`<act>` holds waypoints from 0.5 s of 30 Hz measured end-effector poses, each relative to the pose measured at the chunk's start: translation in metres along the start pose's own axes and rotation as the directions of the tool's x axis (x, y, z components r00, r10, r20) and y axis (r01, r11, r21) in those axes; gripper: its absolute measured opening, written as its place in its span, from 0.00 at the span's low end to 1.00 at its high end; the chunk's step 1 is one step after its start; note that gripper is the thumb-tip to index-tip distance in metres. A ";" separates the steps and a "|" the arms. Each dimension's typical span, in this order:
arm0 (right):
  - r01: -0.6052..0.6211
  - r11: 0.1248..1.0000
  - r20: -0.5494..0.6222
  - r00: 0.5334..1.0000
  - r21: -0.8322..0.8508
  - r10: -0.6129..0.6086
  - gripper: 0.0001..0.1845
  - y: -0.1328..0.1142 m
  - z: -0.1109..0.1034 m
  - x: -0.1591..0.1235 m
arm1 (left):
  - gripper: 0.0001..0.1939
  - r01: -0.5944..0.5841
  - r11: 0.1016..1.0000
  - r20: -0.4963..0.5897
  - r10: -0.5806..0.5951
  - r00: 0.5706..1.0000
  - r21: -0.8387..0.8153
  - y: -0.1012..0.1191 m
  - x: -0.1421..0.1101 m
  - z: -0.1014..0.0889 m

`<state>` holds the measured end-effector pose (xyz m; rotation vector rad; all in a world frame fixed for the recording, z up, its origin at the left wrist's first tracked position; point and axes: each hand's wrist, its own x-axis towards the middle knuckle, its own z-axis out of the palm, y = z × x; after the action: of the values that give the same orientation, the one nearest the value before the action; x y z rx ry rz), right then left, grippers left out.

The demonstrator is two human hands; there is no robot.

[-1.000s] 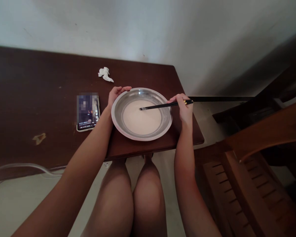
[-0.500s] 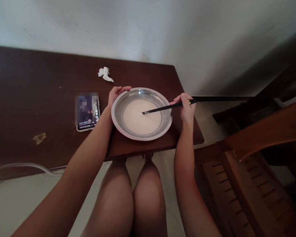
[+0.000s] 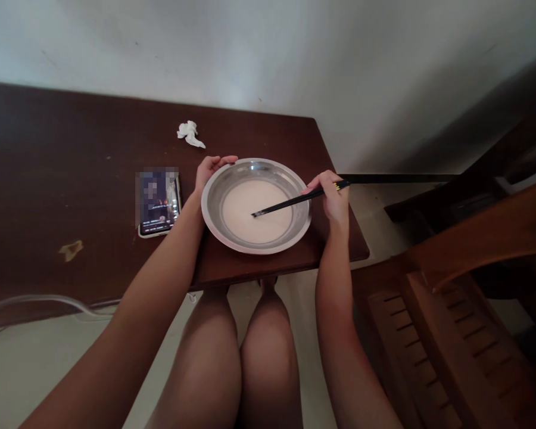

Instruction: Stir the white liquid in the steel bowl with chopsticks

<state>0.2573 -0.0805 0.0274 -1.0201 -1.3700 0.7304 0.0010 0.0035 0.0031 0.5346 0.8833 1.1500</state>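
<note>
A wide steel bowl (image 3: 214,223) stands near the front edge of the dark brown table. Pale, creamy liquid (image 3: 245,205) covers its bottom. My left hand (image 3: 209,170) grips the bowl's far left rim, fingers along the outside and partly hidden by it. My right hand (image 3: 333,193) is closed around black chopsticks (image 3: 286,204) with gold bands near the top. They slant down to the left over the bowl, and their wet tips meet the liquid left of its middle.
Left of the bowl lies a phone (image 3: 161,205) with its screen lit. A crumpled white tissue (image 3: 190,134) rests farther back. A pale cable (image 3: 62,301) runs along the table's front left. To the right stands a wooden chair (image 3: 429,322); behind the table (image 3: 93,155) rises a wall.
The chopstick tips have moved slightly left and toward me through the liquid. My right hand has shifted a little to the left. My left hand and the bowl stay put.
</note>
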 end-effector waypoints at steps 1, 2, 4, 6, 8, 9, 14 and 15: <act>0.000 1.000 0.055 0.998 -0.026 0.002 0.18 -0.003 0.001 -0.001 | 0.17 0.000 1.000 -0.001 0.000 1.000 0.002 0.000 0.000 0.000; 0.005 0.998 0.094 0.996 -0.063 0.001 0.18 -0.005 0.003 -0.002 | 0.17 -0.004 1.000 0.000 0.004 1.000 0.004 0.000 0.000 0.000; 0.027 0.993 0.093 0.996 -0.111 -0.016 0.18 -0.007 0.004 -0.002 | 0.17 -0.012 1.000 0.001 0.012 1.000 0.007 0.000 0.000 0.000; 0.033 0.995 0.002 0.999 -0.099 -0.033 0.18 -0.004 0.003 0.000 | 0.17 -0.021 1.000 0.005 0.021 1.000 0.015 0.000 0.000 -0.001; 0.015 0.998 -0.096 0.995 -0.058 -0.021 0.19 0.001 0.000 0.001 | 0.16 -0.024 0.999 0.010 0.024 1.000 0.025 0.000 0.001 -0.001; 0.004 0.999 -0.119 0.993 -0.041 -0.009 0.20 0.002 -0.001 0.002 | 0.17 -0.024 0.999 0.010 0.024 1.000 0.028 0.000 0.000 -0.001; -0.016 0.999 0.062 0.998 -0.040 0.018 0.18 -0.002 0.002 -0.001 | 0.17 -0.006 1.000 0.011 0.006 1.000 0.013 0.001 -0.002 0.001; -0.002 0.999 0.085 0.996 -0.053 0.007 0.17 -0.003 0.003 -0.001 | 0.17 -0.006 1.000 0.014 0.006 1.000 0.014 0.001 -0.002 0.001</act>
<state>0.2541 -0.0824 0.0297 -1.0442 -1.4673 0.7515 0.0006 0.0023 0.0050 0.5568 0.8787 1.1448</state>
